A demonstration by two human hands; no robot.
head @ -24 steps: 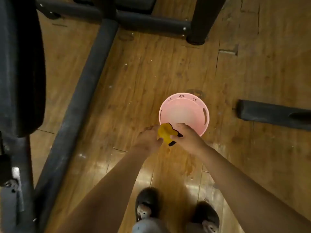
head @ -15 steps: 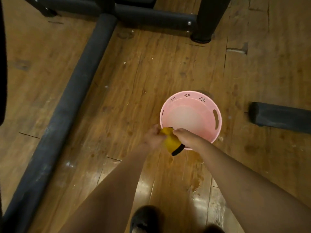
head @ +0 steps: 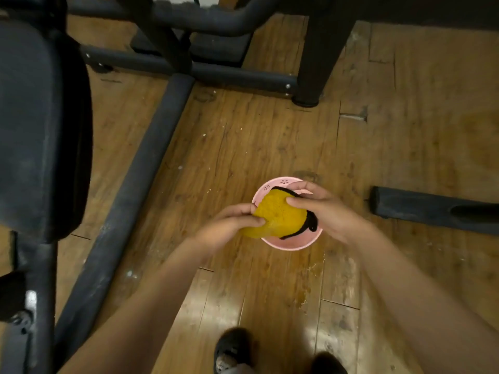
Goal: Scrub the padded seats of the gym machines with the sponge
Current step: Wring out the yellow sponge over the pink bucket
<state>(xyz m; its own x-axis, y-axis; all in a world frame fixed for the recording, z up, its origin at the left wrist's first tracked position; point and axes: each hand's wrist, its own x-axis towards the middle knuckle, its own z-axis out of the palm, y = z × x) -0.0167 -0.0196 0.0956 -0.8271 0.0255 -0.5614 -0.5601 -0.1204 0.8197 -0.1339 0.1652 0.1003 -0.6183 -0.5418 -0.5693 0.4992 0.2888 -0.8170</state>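
Observation:
A yellow sponge (head: pixel 278 215) with a black trim hangs above a pink bowl (head: pixel 293 245) that stands on the wooden floor. My left hand (head: pixel 229 228) grips the sponge's left side. My right hand (head: pixel 328 210) holds its right side, fingers curled over the top edge. Both hands hide most of the bowl. A dark padded seat (head: pixel 40 125) of a gym machine fills the left edge of the view.
A dark frame tube (head: pixel 135 190) runs diagonally across the floor from the seat toward more machine frame bars (head: pixel 216 74) and a thick post (head: pixel 316 63) at the back. Another dark bar (head: pixel 432 209) lies at right. My shoes (head: pixel 232 349) show at the bottom.
Both hands have risen with the sponge, which now looks larger and spread wider above the bowl. The view has tilted, bringing the padded seat back in at left.

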